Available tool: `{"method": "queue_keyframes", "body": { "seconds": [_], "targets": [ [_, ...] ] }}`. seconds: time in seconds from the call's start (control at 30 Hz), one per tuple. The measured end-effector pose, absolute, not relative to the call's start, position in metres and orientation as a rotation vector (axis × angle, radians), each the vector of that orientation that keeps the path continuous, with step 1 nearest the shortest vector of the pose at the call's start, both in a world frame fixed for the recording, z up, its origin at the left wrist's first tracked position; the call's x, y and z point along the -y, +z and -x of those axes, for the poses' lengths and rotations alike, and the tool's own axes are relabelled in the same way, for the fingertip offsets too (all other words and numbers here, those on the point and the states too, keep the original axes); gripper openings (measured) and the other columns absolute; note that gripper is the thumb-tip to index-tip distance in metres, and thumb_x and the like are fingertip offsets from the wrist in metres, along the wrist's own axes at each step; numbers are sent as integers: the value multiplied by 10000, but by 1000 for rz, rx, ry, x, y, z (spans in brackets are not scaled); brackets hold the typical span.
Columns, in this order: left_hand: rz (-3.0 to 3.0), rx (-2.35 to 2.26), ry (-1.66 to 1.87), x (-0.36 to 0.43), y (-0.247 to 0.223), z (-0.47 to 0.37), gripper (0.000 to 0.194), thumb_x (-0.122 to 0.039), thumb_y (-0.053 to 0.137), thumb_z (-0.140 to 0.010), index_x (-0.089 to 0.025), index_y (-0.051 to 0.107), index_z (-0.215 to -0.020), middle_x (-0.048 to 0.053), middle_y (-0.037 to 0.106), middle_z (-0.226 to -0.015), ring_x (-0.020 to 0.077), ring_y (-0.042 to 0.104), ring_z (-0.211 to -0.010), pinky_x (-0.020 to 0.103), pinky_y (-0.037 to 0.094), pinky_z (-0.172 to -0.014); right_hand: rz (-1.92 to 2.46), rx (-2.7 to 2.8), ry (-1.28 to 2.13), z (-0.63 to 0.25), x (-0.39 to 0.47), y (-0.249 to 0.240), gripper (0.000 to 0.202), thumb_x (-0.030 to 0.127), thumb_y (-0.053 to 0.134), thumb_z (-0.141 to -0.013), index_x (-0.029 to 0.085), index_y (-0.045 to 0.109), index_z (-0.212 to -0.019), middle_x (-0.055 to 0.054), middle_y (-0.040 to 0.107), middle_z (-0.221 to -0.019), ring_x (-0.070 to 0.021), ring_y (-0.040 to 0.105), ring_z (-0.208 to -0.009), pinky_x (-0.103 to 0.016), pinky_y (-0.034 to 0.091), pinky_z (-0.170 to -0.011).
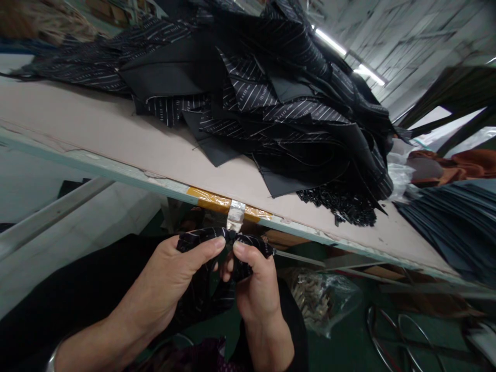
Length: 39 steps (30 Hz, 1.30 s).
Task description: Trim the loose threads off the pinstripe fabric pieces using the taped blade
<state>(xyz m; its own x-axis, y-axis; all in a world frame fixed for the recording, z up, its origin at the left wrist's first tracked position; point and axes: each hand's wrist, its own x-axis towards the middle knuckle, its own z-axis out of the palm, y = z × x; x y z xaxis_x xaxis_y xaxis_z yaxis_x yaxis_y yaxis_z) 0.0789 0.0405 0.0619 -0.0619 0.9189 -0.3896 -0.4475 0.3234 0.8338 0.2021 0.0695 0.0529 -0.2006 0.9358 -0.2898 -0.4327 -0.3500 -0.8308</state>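
Observation:
Both hands meet at a small metal piece (pixel 235 214) fixed on the table's front edge over brown tape. My left hand (pixel 180 266) pinches a dark striped cloth (pixel 201 236), its thumb on top. On the other side of the metal piece, my right hand (pixel 253 271) grips the same kind of dark striped cloth, thumb pressed down near the middle. A small black bit (pixel 231 234) sits between the two thumbs, right under the metal piece. Cloth hangs down below the hands.
A large heap of black striped cloth pieces (pixel 248 88) covers the table (pixel 96 121). Small black parts (pixel 343 204) lie at its right, with stacked dark cloth (pixel 449 227) further right. Below are a plastic bag (pixel 318 299) and curved metal tubes (pixel 403 336).

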Motion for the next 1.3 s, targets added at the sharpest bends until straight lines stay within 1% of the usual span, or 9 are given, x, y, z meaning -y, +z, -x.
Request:
{"method": "queue_keyframes", "body": {
  "seconds": [0.23, 0.4, 0.6, 0.8, 0.9, 1.0, 1.13, 1.2, 1.3],
  "targets": [
    [-561, -1095, 1200, -40, 58, -78, 341, -439, 789, -827, -163, 756, -631, 60, 754, -640, 200, 687, -607, 291, 576, -680, 935, 719, 1757, -202, -67, 53, 253, 310, 732, -663, 154, 650, -482, -8, 565, -459, -112, 523, -436, -211, 431, -455],
    [-515, -1139, 1201, -41, 58, -78, 297, -429, 833, -778, -158, 779, -670, 72, 769, -660, 208, 694, -619, 300, 583, -683, 966, 730, 1754, -202, -66, 53, 276, 334, 744, -668, 144, 652, -490, -46, 633, -516, -117, 544, -459, -216, 449, -467],
    [-497, -1164, 1193, -43, 60, -77, 311, -449, 884, -709, -155, 784, -699, 62, 765, -658, 195, 682, -605, 283, 590, -646, 1011, 673, 1738, -201, -67, 54, 293, 352, 799, -632, 145, 645, -493, -26, 611, -497, -112, 545, -453, -212, 464, -466],
    [-520, -1158, 1230, -48, 58, -75, 309, -445, 918, -687, -169, 781, -667, 36, 767, -644, 162, 674, -587, 224, 565, -586, 976, 641, 1674, -197, -70, 49, 290, 346, 863, -655, 162, 659, -564, 14, 605, -511, -94, 534, -478, -186, 454, -481],
    [-537, -1157, 1211, -49, 56, -72, 330, -465, 928, -683, -174, 777, -651, 21, 764, -651, 150, 665, -593, 210, 553, -580, 953, 722, 1654, -204, -69, 44, 288, 371, 871, -731, 174, 678, -648, 28, 629, -574, -98, 548, -531, -203, 493, -552],
    [-581, -1179, 1182, -49, 52, -67, 336, -501, 908, -715, -186, 793, -745, 18, 779, -737, 169, 680, -666, 233, 567, -630, 995, 996, 1603, -219, -66, 43, 193, 358, 816, -827, 184, 732, -813, 22, 679, -723, -127, 596, -676, -240, 533, -696],
    [-801, -1261, 1160, -46, 50, -60, 353, -566, 823, -795, -221, 765, -840, -12, 734, -755, 163, 640, -694, 220, 526, -624, 1130, 1301, 1529, -236, -59, 46, 177, 299, 769, -844, 181, 777, -975, -9, 734, -895, -176, 637, -854, -285, 538, -815],
    [-921, -1344, 1171, -44, 51, -60, 349, -571, 789, -810, -224, 750, -814, -18, 702, -711, 161, 613, -663, 216, 496, -590, 1164, 1276, 1513, -237, -56, 45, 195, 329, 762, -838, 166, 791, -942, -22, 746, -890, -183, 635, -821, -299, 539, -786],
    [-1151, -1496, 1312, -47, 55, -62, 218, -445, 753, -833, -234, 749, -781, -25, 687, -698, 161, 602, -648, 231, 480, -605, 1191, 1204, 1416, -232, -58, 43, 209, 362, 780, -807, 153, 777, -820, -11, 718, -791, -163, 586, -719, -297, 518, -715]
  ]
}}
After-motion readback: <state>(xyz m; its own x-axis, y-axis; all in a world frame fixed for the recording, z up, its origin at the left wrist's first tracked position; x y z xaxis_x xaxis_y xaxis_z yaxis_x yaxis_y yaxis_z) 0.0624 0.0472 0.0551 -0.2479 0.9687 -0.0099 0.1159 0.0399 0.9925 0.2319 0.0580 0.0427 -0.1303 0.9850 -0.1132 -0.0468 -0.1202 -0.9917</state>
